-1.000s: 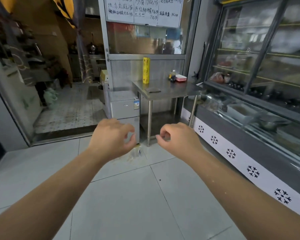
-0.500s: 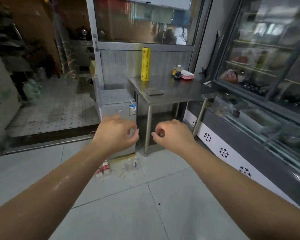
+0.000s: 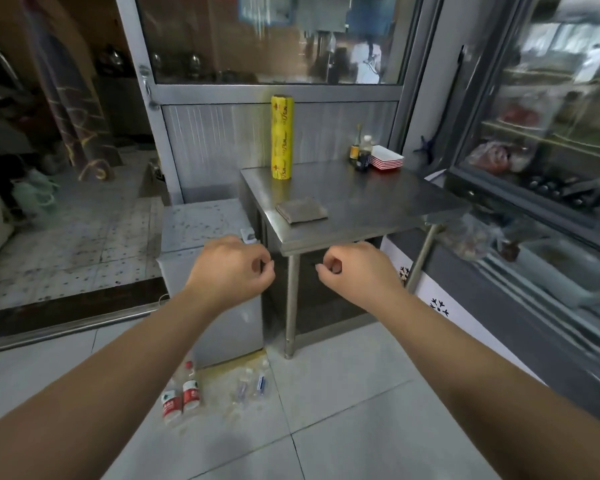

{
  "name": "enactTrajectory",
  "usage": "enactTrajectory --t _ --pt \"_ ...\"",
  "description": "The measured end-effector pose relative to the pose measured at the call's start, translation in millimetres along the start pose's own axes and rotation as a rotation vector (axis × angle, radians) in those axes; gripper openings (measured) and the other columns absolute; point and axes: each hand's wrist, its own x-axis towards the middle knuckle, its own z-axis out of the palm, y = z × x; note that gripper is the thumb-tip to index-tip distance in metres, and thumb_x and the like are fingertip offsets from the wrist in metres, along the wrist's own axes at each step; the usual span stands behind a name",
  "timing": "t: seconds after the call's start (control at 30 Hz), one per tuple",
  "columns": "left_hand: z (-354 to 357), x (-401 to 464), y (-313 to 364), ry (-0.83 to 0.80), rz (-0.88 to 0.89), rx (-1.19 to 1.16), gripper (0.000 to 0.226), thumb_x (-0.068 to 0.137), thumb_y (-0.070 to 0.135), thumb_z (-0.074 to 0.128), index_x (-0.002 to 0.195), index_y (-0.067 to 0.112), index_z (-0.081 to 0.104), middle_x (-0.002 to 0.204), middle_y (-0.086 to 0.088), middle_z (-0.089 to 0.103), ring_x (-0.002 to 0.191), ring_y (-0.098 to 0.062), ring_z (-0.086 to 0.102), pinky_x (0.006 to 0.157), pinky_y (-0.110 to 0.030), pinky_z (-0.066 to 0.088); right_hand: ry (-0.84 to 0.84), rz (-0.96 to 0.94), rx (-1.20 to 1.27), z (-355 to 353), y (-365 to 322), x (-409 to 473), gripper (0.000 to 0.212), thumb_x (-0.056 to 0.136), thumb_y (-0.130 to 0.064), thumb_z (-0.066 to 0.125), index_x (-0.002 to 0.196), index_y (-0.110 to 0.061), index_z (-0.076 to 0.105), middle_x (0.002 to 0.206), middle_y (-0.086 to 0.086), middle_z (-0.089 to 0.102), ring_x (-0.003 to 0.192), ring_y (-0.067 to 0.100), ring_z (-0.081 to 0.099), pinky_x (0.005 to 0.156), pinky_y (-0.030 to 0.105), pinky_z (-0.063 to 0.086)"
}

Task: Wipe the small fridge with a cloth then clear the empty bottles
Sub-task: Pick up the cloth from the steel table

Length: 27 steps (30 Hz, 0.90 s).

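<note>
Small grey fridge point(image 3: 208, 271), now nearer at 12 o'clock beside steel table point(image 3: 361, 206); folded brown cloth point(image 3: 301, 210) near its edge. Left hand point(image 3: 231, 271), right hand point(image 3: 357, 271) curled, empty. Plastic bottles point(image 3: 182, 398) at 6 o'clock on open tiled floor point(image 3: 361, 427).

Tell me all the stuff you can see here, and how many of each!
small fridge: one, silver-grey, on the floor left of the steel table.
cloth: one, grey-brown, folded, on the table near its front edge.
empty bottles: two with red labels and at least two clear ones, lying on the floor in front of the fridge.
steel table: one, silver, against the back wall.
yellow roll: one, upright at the table's back.
dark bottles: two, at the table's back right.
red-and-white trays: a stack, beside those bottles.
display case: one, glass-fronted, on the right.
left hand: curled, holding nothing.
right hand: curled, holding nothing.
</note>
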Motion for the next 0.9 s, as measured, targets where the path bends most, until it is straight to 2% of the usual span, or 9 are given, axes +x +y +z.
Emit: enactTrajectory --t 0.17,0.27,0.33,0.43,0.57,0.67,0.73,0.8,0.9 --pt "50.6 85.6 -20.4 -0.030 -0.139 -0.047 0.025 0.087 0.035 0.052 0.095 0.020 0.070 0.079 0.003 0.068 0.079 -0.016 0.056 0.072 -0.026 0.042 -0.087 -0.015 0.053 23.9 61.5 87.5 0.018 0.092 -0.039 0.049 0.080 -0.026 0.052 0.080 -0.007 0.055 0.083 0.014 0.050 0.065 0.024 0.032" --pt "79.8 126.3 -30.2 -0.017 -0.250 -0.124 0.038 0.079 0.040 0.043 0.091 0.017 0.071 0.079 0.002 0.069 0.080 -0.019 0.058 0.073 -0.027 0.044 -0.120 0.020 0.098 43.1 93.1 134.8 0.020 0.090 -0.036 0.052 0.088 -0.020 0.063 0.089 -0.004 0.064 0.088 0.016 0.054 0.066 0.025 0.035" --pt "100.5 148.1 -38.2 -0.020 -0.351 -0.201 0.032 0.081 0.035 0.047 0.089 0.015 0.071 0.080 0.000 0.070 0.082 -0.021 0.059 0.075 -0.029 0.047 -0.168 0.062 0.173 58.5 112.1 161.6 0.023 0.089 -0.035 0.055 0.092 -0.016 0.066 0.092 -0.001 0.065 0.089 0.017 0.057 0.068 0.027 0.041" --pt "139.4 185.2 -57.2 -0.104 -0.600 -0.280 0.018 0.087 0.026 0.053 0.089 0.016 0.069 0.083 0.000 0.065 0.082 -0.018 0.058 0.073 -0.026 0.045 -0.273 0.109 0.266 86.5 139.6 201.5 0.020 0.088 -0.035 0.057 0.093 -0.017 0.065 0.093 -0.001 0.064 0.090 0.018 0.058 0.073 0.028 0.045" --pt "201.2 248.9 -95.8 -0.292 -0.975 -0.511 0.026 0.089 0.029 0.052 0.084 0.008 0.066 0.088 -0.008 0.062 0.084 -0.023 0.056 0.076 -0.028 0.042 -0.339 0.239 0.417 127.1 177.5 273.8 0.019 0.085 -0.040 0.061 0.081 -0.024 0.055 0.086 -0.007 0.055 0.083 0.014 0.053 0.070 0.024 0.038" --pt "251.2 294.5 -129.7 -0.275 -1.143 -0.682 0.029 0.089 0.030 0.054 0.071 0.008 0.061 0.090 -0.011 0.061 0.083 -0.024 0.055 0.079 -0.030 0.041 -0.382 0.354 0.504 162.4 205.4 337.1 0.019 0.086 -0.038 0.062 0.082 -0.020 0.057 0.083 -0.005 0.055 0.081 0.013 0.052 0.071 0.024 0.037" --pt "278.4 317.2 -148.9 -0.238 -1.265 -0.786 0.028 0.087 0.033 0.058 0.076 0.007 0.060 0.098 -0.012 0.063 0.087 -0.025 0.055 0.079 -0.033 0.041 -0.391 0.477 0.585 183.2 220.5 375.5 0.021 0.087 -0.036 0.062 0.082 -0.016 0.060 0.082 0.000 0.057 0.082 0.016 0.053 0.071 0.024 0.037" --pt "301.1 334.5 -162.9 -0.230 -1.368 -0.820 0.039 0.085 0.036 0.060 0.096 -0.001 0.061 0.103 -0.014 0.063 0.094 -0.030 0.059 0.081 -0.036 0.046 -0.385 0.585 0.689 205.2 233.4 409.3 0.031 0.088 -0.032 0.061 0.065 -0.013 0.054 0.075 0.008 0.055 0.077 0.019 0.051 0.070 0.026 0.035" --pt "318.8 356.6 -170.4 -0.191 -1.481 -0.894 0.039 0.084 0.036 0.062 0.091 -0.002 0.061 0.089 -0.014 0.062 0.077 -0.023 0.058 0.065 -0.029 0.043 -0.435 0.686 0.747 239.3 246.7 443.0 0.043 0.088 -0.029 0.062 0.051 -0.016 0.044 0.058 0.008 0.048 0.062 0.023 0.049 0.066 0.031 0.038"
